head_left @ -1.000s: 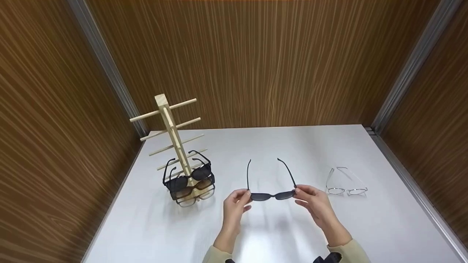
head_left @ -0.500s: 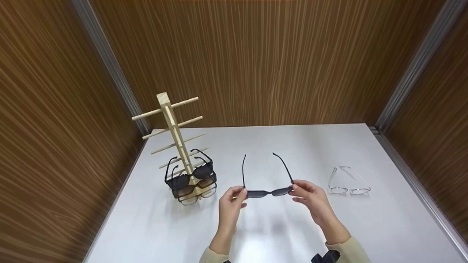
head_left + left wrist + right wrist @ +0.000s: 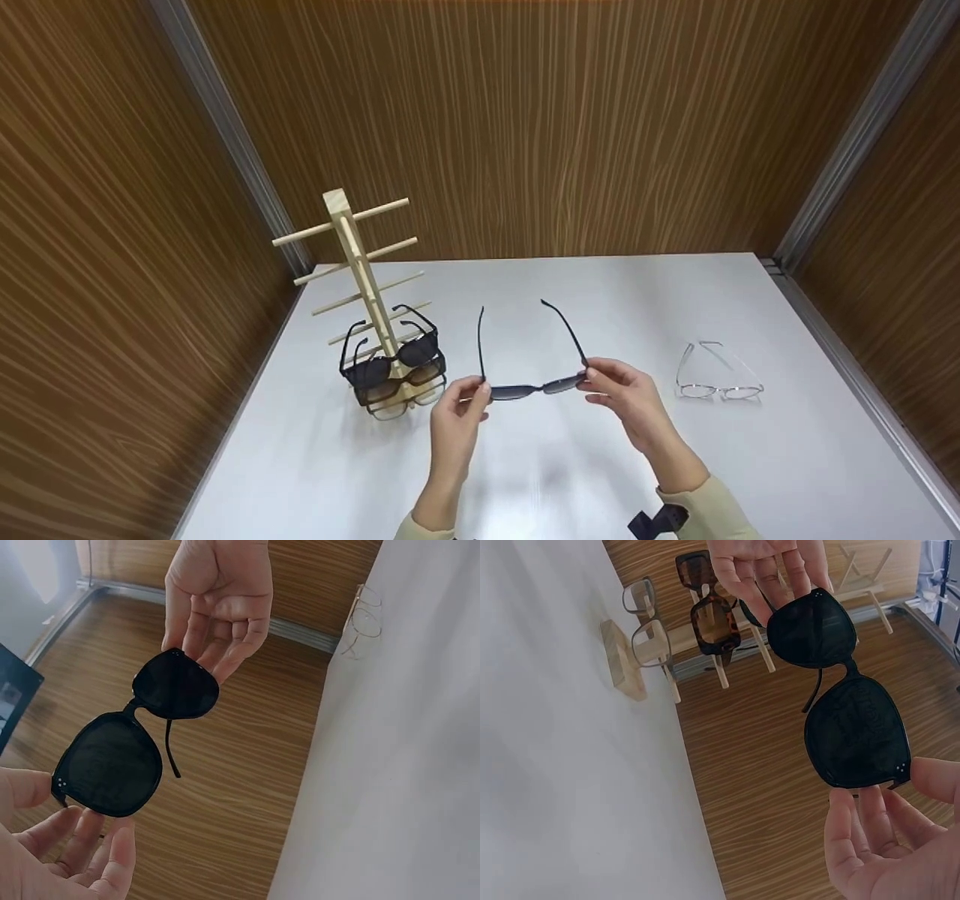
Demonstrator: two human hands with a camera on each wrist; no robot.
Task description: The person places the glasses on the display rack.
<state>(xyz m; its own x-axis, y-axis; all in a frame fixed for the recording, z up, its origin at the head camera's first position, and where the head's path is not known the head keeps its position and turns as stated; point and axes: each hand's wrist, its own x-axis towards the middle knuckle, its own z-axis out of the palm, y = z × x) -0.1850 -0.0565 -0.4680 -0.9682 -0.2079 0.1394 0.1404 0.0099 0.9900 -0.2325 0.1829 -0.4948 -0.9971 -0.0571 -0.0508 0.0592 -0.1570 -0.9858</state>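
Observation:
Black sunglasses (image 3: pixel 512 392) with dark lenses are held level above the table between both hands, their temples unfolded and pointing away. The left hand (image 3: pixel 454 424) pinches the left end of the frame near the hinge, and the right hand (image 3: pixel 628 401) pinches the right end. In the left wrist view the lenses of the sunglasses (image 3: pixel 112 763) face the camera, with three small dots at the corner. To the left stands a wooden display rack (image 3: pixel 360 274), with black sunglasses (image 3: pixel 371 371), brown-lensed sunglasses (image 3: pixel 382 392) and clear-lensed glasses (image 3: pixel 388 411) on its lower pegs.
Thin-framed glasses (image 3: pixel 720 391) lie on the right of the white table (image 3: pixel 600 300), temples open. Wood-grain panels (image 3: pixel 525 127) close off the back and both sides. The rack's upper pegs (image 3: pixel 382 208) stick out to either side.
Both hands have carried the sunglasses to the left and slightly farther from the body, toward the rack. The right end now sits a little higher. The view has shifted slightly.

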